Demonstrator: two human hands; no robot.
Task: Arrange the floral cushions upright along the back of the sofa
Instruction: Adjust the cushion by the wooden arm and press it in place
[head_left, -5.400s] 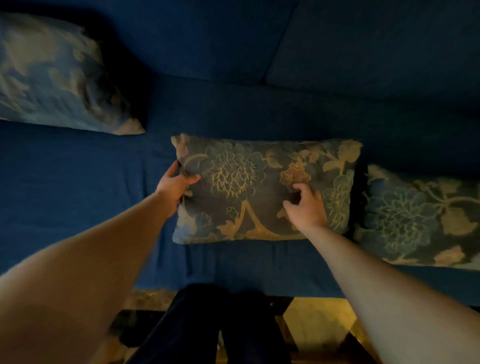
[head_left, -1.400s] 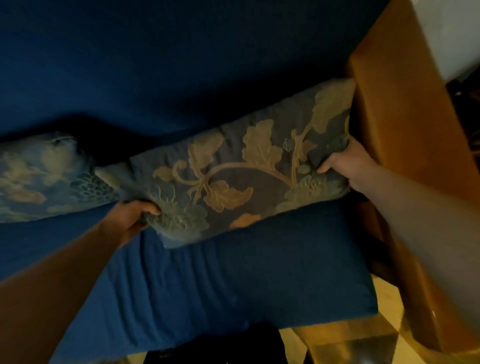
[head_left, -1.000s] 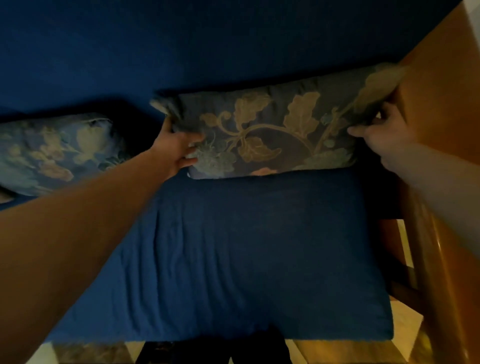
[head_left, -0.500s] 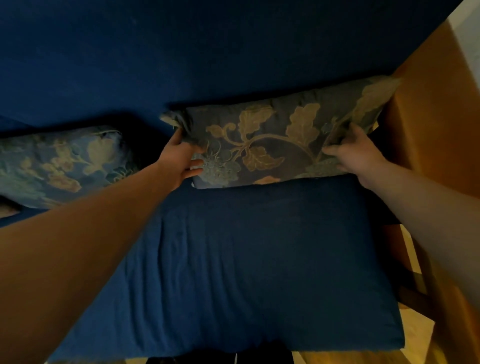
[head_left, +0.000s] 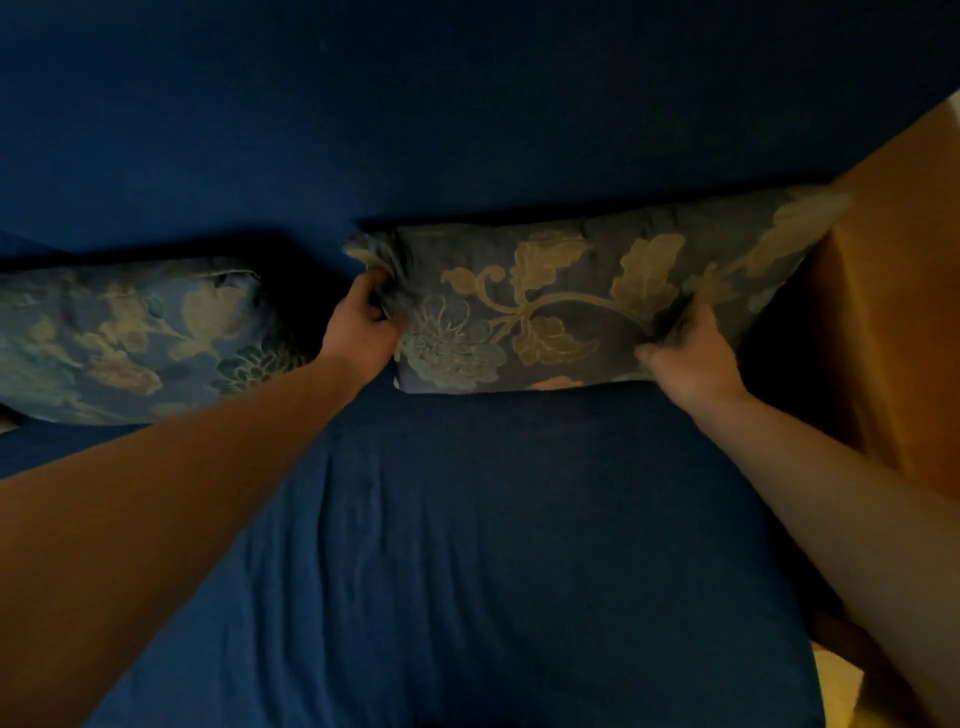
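Note:
A grey-blue floral cushion (head_left: 571, 306) with tan leaves stands upright against the dark blue sofa back (head_left: 415, 130), at the right end beside the wooden armrest. My left hand (head_left: 363, 332) grips its bunched left edge. My right hand (head_left: 691, 358) pinches the fabric near its lower right. A second floral cushion (head_left: 130, 338) leans against the sofa back to the left, a dark gap apart from the first.
The blue seat cushion (head_left: 493, 545) spreads in front of me, its cover wrinkled. An orange-brown wooden armrest (head_left: 893, 312) bounds the sofa on the right. A strip of pale floor (head_left: 841, 691) shows at the bottom right.
The cushion has settled upright against the sofa back near the armrest. My right hand slid from its upper right corner down to the lower right; my left hand holds on at the left edge.

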